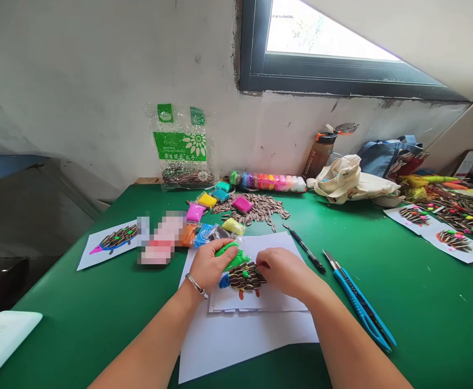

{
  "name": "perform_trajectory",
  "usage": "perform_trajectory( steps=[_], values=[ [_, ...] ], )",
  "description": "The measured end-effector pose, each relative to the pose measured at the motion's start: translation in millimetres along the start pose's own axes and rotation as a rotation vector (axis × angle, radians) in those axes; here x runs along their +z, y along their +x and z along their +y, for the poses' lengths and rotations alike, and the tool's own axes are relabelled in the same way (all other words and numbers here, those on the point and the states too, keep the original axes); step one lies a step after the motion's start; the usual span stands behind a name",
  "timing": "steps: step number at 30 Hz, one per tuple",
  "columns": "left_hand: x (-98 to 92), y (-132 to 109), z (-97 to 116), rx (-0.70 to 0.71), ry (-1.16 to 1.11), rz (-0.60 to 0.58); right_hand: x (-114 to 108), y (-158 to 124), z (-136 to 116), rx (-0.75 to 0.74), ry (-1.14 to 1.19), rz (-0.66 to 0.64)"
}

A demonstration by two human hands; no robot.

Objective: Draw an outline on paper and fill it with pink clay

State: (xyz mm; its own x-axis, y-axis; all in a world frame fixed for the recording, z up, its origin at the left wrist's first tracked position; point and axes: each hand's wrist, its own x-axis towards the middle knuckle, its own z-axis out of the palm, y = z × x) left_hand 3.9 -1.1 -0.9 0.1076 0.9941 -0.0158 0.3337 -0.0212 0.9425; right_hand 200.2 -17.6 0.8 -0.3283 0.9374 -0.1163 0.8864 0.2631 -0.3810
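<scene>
My left hand [208, 265] is closed around a lump of bright green clay in a clear bag [231, 255], held over white paper [260, 300]. My right hand [284, 271] has its fingertips pinched together at the top of a seed hedgehog [243, 279], a shape of striped sunflower seeds with a blue clay nose and orange clay feet. What the right fingers pinch is too small to see. A silver bracelet sits on my left wrist. The paper lies on a green table [422, 302].
Small bags of coloured clay [207, 201] and a heap of loose sunflower seeds [260, 208] lie behind the paper, with a seed packet [182, 156] against the wall. A black pen [304, 248] and blue utility knives [361, 308] lie right. Another finished hedgehog picture [112, 242] lies left.
</scene>
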Motion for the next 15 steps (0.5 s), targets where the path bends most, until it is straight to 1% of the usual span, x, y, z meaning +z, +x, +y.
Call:
perform_trajectory(
  steps=[2,4,6,8,10,12,15],
  values=[
    [-0.1,0.1,-0.2,-0.009,-0.010,0.003,-4.7,-1.1,0.7,0.003,0.043,0.010],
    [-0.3,0.2,0.0,-0.021,-0.023,0.005,-10.2,-2.6,0.9,0.002,0.104,0.052],
    [-0.3,0.3,0.7,-0.029,-0.039,0.004,-14.0,-3.6,0.0,-0.018,0.191,0.133],
    [-0.1,0.2,1.2,-0.034,-0.062,-0.012,-14.7,-3.7,-2.3,-0.049,0.329,0.225],
    [0.4,0.3,0.6,-0.043,-0.094,-0.040,-12.8,-3.2,-5.4,-0.065,0.481,0.269],
    [1.0,0.5,-1.2,-0.056,-0.125,-0.065,-10.2,-2.7,-8.2,-0.056,0.582,0.244],
    [1.5,0.8,-4.0,-0.066,-0.165,-0.076,-9.3,-2.6,-10.4,-0.035,0.643,0.158]
  ],
)
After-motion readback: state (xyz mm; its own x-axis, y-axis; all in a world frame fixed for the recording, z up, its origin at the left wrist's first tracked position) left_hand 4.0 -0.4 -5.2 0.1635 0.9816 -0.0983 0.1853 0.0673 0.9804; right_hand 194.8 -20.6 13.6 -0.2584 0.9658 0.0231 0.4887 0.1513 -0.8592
